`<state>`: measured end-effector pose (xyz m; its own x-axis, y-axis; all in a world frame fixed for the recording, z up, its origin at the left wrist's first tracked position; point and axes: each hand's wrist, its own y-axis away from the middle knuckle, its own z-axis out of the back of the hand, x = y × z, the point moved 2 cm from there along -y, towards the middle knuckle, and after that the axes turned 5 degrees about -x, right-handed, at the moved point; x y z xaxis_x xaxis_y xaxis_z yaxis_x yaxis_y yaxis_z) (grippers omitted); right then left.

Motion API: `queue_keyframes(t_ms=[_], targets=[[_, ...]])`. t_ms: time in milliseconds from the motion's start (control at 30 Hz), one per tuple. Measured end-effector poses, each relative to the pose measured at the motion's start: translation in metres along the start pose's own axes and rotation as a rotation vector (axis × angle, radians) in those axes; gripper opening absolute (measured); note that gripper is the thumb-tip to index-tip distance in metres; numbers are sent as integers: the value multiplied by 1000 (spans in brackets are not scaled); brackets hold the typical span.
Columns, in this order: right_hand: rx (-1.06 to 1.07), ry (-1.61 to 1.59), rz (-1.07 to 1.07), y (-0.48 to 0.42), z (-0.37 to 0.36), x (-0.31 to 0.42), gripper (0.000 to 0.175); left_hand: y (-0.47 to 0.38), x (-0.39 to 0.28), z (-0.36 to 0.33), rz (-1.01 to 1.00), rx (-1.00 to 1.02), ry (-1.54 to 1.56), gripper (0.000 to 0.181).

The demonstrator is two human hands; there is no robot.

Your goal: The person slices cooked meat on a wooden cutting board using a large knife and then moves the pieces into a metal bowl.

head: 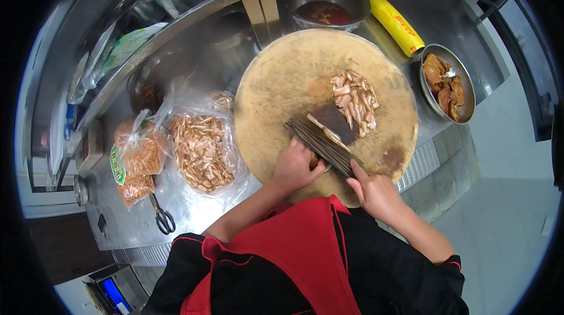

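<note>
A round wooden chopping block (282, 77) lies before me. My right hand (378, 191) grips a dark-bladed cleaver (320, 146), its blade slanting across the near part of the block. Behind that blade, my left hand (296, 166) holds a piece of brown cooked meat (313, 160), mostly hidden by the fingers and the cleaver. One thin slice (328, 130) lies along the blade's far side. Farther back on the block sits a loose pile of sliced meat strips (356, 101), which look like pig's ear. A dark stain marks the wood between slice and pile.
Left of the block are an open plastic bag of sliced meat (202, 152), tied bags of orange-brown food (143, 154) and black-handled scissors (164, 218). Behind stand a bowl of reddish sauce (326, 11) and a yellow cling-film roll (392, 19). A metal bowl of cooked meat (468, 77) is at right.
</note>
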<state>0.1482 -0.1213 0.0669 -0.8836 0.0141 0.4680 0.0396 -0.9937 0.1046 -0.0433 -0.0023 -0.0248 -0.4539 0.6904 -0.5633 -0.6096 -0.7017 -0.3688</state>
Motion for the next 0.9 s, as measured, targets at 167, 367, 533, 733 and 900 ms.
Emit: queue_keyframes(t_ms=[167, 367, 533, 733, 900], targets=[[-5, -24, 13, 7, 1, -4, 52, 1, 2, -1, 12, 7, 3, 51], [100, 35, -69, -14, 0, 5, 52, -2, -4, 2, -12, -37, 50, 48], [-3, -45, -6, -49, -19, -1, 55, -7, -9, 7, 33, 42, 106, 52], [145, -581, -201, -86, 2, -41, 49, -10, -7, 15, -79, -36, 108, 58], [-41, -591, -249, -46, 22, -49, 49, -4, -6, 11, -57, -67, 103, 58]])
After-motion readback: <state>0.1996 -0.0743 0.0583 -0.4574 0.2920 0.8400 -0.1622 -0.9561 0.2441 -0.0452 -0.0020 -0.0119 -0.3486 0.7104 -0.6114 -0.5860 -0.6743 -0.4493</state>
